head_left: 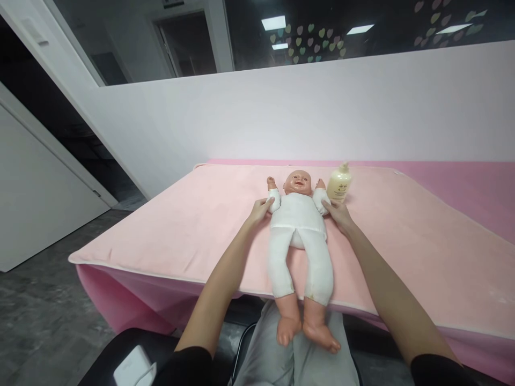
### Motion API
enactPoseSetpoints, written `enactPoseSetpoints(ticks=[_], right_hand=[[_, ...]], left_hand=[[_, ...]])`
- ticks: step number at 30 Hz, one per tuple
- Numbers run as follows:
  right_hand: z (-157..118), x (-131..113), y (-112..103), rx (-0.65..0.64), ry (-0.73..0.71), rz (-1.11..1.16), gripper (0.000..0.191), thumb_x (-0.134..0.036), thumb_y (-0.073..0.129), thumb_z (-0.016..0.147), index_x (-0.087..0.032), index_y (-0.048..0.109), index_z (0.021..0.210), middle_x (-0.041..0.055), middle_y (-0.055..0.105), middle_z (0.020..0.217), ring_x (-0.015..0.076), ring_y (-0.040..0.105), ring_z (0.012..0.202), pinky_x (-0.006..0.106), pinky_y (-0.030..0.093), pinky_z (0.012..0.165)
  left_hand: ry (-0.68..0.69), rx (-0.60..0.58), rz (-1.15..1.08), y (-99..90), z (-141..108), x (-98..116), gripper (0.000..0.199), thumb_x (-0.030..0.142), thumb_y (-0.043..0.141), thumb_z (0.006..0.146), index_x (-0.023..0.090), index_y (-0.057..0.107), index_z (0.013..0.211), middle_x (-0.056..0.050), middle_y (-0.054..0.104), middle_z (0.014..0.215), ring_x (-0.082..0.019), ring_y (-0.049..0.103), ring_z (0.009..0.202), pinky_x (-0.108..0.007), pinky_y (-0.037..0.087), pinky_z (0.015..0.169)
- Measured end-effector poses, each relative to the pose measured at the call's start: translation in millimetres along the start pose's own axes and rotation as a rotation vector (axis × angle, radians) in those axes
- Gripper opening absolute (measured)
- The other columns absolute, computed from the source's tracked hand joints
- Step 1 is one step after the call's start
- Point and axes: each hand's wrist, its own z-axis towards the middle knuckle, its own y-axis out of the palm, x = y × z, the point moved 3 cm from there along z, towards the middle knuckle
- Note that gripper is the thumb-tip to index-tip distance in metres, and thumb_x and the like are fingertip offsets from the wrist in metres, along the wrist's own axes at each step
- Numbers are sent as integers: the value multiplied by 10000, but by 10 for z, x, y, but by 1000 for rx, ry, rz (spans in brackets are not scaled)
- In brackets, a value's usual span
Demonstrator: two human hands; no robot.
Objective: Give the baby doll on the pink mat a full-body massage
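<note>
A baby doll (298, 214) with a white cloth body lies on its back on the pink table cover (193, 225). Its head points to the wall, its arms are bent up, and its feet hang past the front edge above my lap. My left hand (261, 208) pinches the doll's arm on the left side of the view at the white sleeve. On the other side, my right hand (338, 212) holds the opposite sleeve near the elbow. A pale yellow pump bottle (339, 183) stands just behind my right hand, beside the doll's raised hand.
A white wall (281, 118) with a dark window above rises behind the table. The table's front edge runs across my lap. At the lower left, a white device with a cable (134, 367) lies on a black seat (116, 348).
</note>
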Motion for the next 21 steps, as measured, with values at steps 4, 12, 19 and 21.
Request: enactPoseSetpoints(ticks=[4, 12, 19, 21], right_hand=[[-4, -11, 87, 114, -39, -201, 403, -542, 700, 654, -152, 602, 683, -10, 574, 635, 117, 477, 605, 244, 370, 562], [-48, -79, 67, 1, 22, -204, 372, -500, 690, 662, -160, 629, 799, 18, 634, 761, 151, 541, 707, 274, 443, 641], [-215, -388, 78, -224, -79, -245, 412, -266, 713, 603, -196, 692, 1008, 54, 695, 1040, 225, 606, 984, 352, 490, 864], [-221, -385, 116, -161, -145, -196, 368, -239, 688, 596, -189, 708, 960, 58, 702, 1030, 228, 610, 995, 358, 486, 882]], left_hand=[[48, 139, 398, -64, 110, -42, 419, 543, 647, 744, 158, 575, 595, -16, 537, 566, -135, 499, 547, -270, 359, 535], [88, 216, 461, -94, 130, -49, 404, 538, 636, 747, 165, 590, 598, -17, 547, 550, -153, 531, 607, -258, 363, 567], [14, -167, 81, -195, 50, 65, 424, 238, 821, 509, 132, 707, 904, -77, 715, 908, -185, 638, 822, -308, 474, 788], [-3, -149, 62, -214, 45, 72, 350, 146, 776, 489, 138, 723, 835, -92, 719, 965, -215, 645, 908, -348, 475, 856]])
